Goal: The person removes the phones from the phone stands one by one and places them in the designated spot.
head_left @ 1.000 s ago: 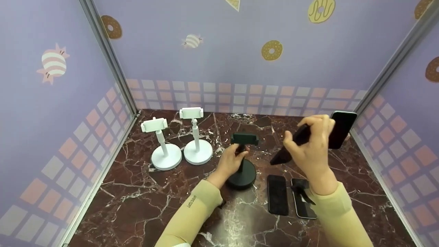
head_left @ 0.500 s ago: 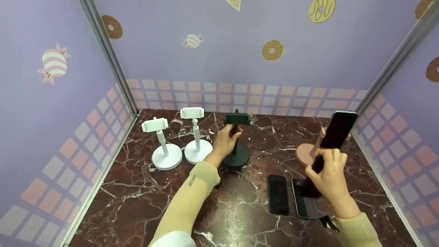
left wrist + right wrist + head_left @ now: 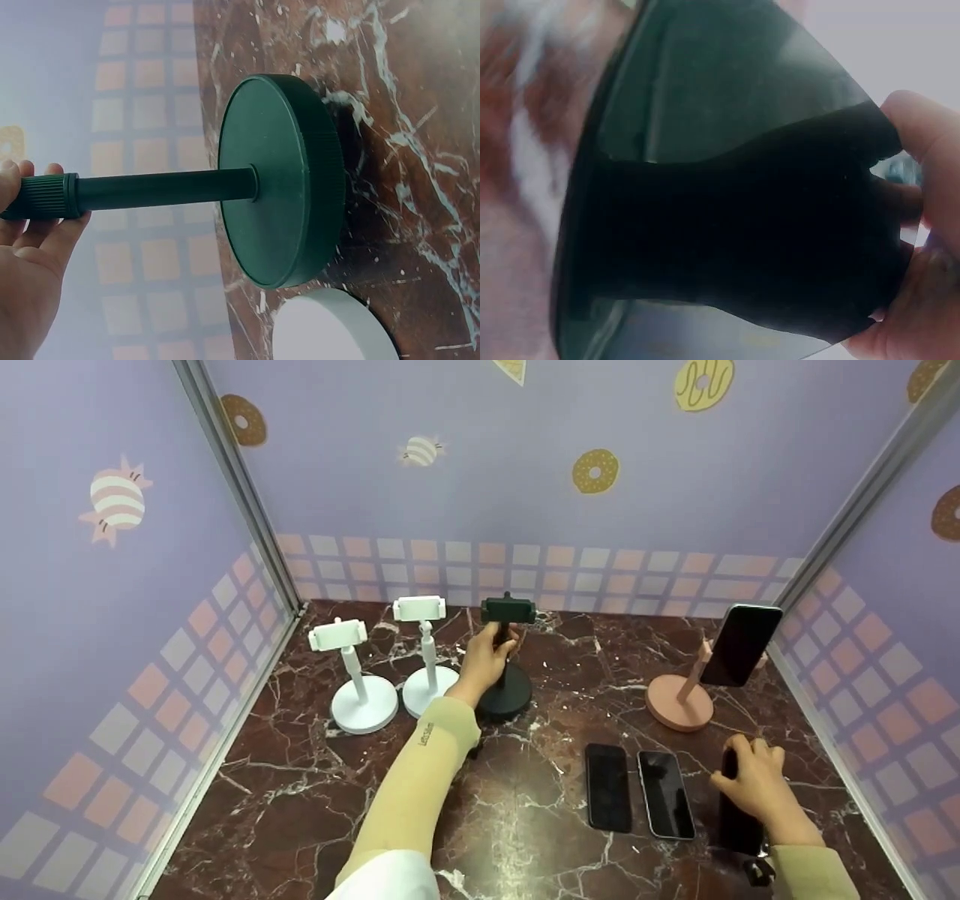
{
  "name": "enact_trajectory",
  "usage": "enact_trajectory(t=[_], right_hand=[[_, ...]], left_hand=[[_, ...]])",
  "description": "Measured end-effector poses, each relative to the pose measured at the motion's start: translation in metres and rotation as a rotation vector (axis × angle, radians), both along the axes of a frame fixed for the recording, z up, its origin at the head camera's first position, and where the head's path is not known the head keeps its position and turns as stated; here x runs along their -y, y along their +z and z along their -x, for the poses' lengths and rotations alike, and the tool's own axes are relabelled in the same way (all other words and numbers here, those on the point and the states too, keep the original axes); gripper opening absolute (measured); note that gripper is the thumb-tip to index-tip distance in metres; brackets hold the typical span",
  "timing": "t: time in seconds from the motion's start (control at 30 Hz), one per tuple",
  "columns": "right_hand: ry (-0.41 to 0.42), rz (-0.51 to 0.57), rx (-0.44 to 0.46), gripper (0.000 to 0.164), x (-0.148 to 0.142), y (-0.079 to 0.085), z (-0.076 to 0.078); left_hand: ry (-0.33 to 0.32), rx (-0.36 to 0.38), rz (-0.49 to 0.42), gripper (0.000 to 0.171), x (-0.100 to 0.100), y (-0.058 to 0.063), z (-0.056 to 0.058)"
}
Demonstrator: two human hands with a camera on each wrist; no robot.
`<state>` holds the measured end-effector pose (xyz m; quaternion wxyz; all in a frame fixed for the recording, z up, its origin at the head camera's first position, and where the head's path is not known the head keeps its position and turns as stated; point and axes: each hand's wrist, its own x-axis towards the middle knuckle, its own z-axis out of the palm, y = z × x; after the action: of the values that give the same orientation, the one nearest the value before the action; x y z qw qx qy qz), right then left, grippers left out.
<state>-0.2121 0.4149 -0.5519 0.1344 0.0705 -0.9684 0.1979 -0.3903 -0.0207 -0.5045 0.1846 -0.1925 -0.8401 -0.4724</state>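
The right hand (image 3: 756, 786) pinches a smartphone (image 3: 739, 829) by its far end, long axis running toward the person, right of a silver-edged phone (image 3: 666, 795); the left hand (image 3: 484, 661) grips a dark-green phone stand (image 3: 264, 187) by its stem.

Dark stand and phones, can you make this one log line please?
left hand: grips dark stand | right hand: holds dark phone | two phones: flat on table | pink stand: bears another phone
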Motion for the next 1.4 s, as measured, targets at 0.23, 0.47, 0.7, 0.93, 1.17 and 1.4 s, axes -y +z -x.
enact_trajectory(t=[0.23, 0.47, 0.7, 0.93, 1.17, 1.4], right_hand=[[-0.015, -0.030, 0.172, 0.043, -0.022, -0.021, 0.012], [-0.014, -0.031, 0.245, 0.043, -0.023, -0.031, 0.023], [0.022, -0.024, 0.297, 0.046, -0.016, -0.037, 0.035], [0.020, 0.007, 0.291, 0.049, -0.016, -0.048, 0.039], [0.013, 0.037, 0.251, 0.045, -0.015, -0.054, 0.041], [-0.066, 0.086, 0.263, 0.045, -0.011, -0.061, 0.035]], left_hand=[[0.013, 0.001, -0.001, 0.024, 0.004, -0.006, 0.006], [0.023, 0.028, -0.015, 0.025, 0.007, -0.013, 0.008], [0.029, 0.043, -0.057, 0.025, 0.008, -0.014, 0.008], [0.035, 0.069, -0.052, 0.027, 0.005, -0.016, 0.008], [0.029, 0.048, -0.049, 0.029, 0.002, -0.014, 0.010], [0.036, 0.068, -0.041, 0.028, -0.001, -0.015, 0.009]])
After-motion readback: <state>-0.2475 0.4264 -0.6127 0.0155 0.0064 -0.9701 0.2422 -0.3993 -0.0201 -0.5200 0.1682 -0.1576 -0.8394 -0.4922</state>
